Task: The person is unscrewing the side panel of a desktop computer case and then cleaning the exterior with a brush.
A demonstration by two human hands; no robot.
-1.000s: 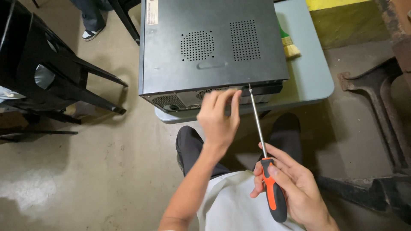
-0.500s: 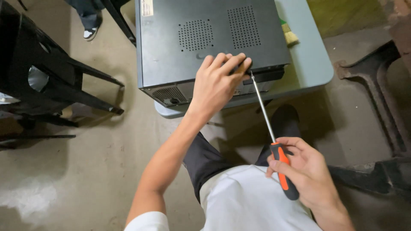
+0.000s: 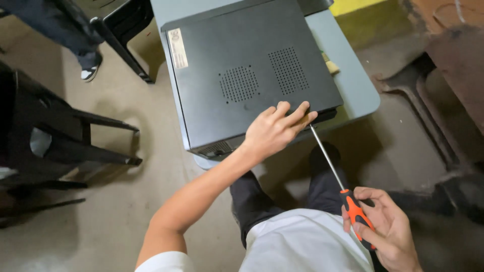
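A dark grey computer case lies flat on a pale blue table, its side panel with two round vent grids facing up. My left hand rests on the case's near edge, fingertips on the panel by the corner. My right hand grips the orange and black handle of a long screwdriver. The shaft points up and away, and its tip meets the near edge of the case right beside my left fingertips.
A black chair stands on the concrete floor to the left. Another person's leg and shoe show at the top left. A small brush lies on the table right of the case. Rusty metal parts sit at the right.
My left hand rose from the air in front of the case and settled on its near edge. The screwdriver tip stayed at that edge while my head moved closer.
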